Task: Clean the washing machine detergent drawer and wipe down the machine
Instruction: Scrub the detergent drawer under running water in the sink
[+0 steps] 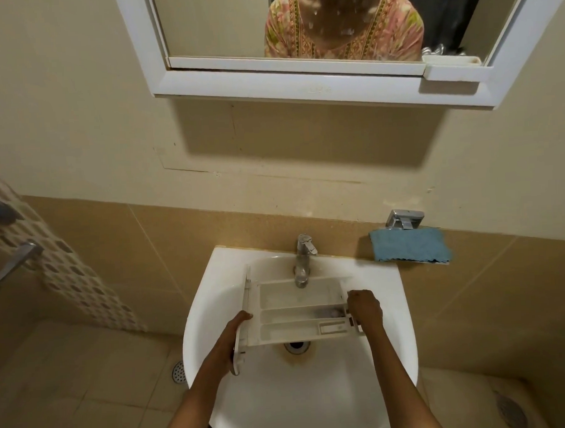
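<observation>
Over the sink point(315, 393), detergent drawer point(298, 313) between left hand point(239, 330) and right hand point(364, 309)

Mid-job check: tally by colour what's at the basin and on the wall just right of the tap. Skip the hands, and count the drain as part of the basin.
White: 2, the white ceramic basin and the white plastic detergent drawer
Silver: 2, the chrome tap and the chrome wall bracket
Blue: 1, the blue cloth
Total: 5
</observation>
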